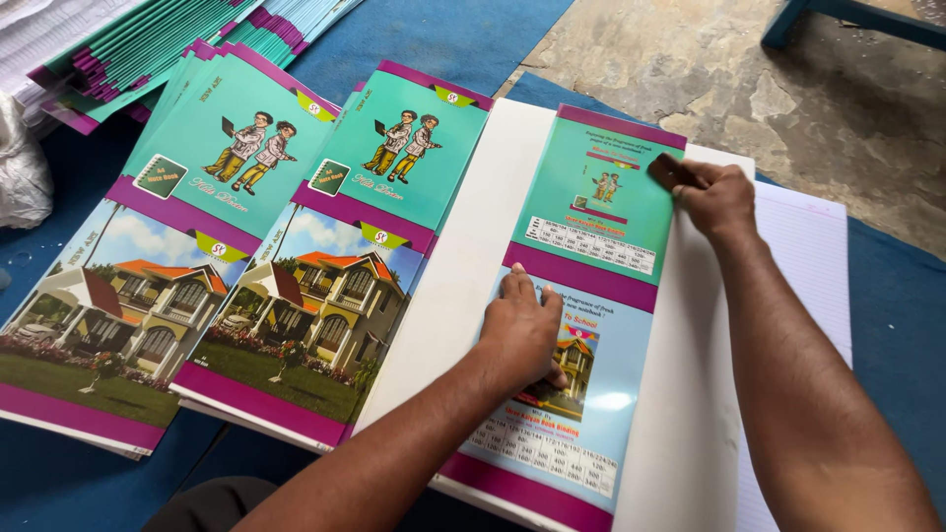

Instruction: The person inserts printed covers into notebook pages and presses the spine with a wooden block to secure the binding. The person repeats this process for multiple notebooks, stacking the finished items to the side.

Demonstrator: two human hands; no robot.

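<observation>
Glossy teal-and-blue printed cover sheet [581, 296] is lying on a white paper stack [690, 394]; the left hand [519, 330] is pressing it flat, fingers spread, while the right hand [714, 197] is gripping a small dark brown block [668, 171] at its edge.

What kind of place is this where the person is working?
Probably a small notebook-binding workshop. Stacks of printed covers lie on a blue mat, the left hand presses a cover sheet flat, and the right hand rubs it with a small dark block.
</observation>
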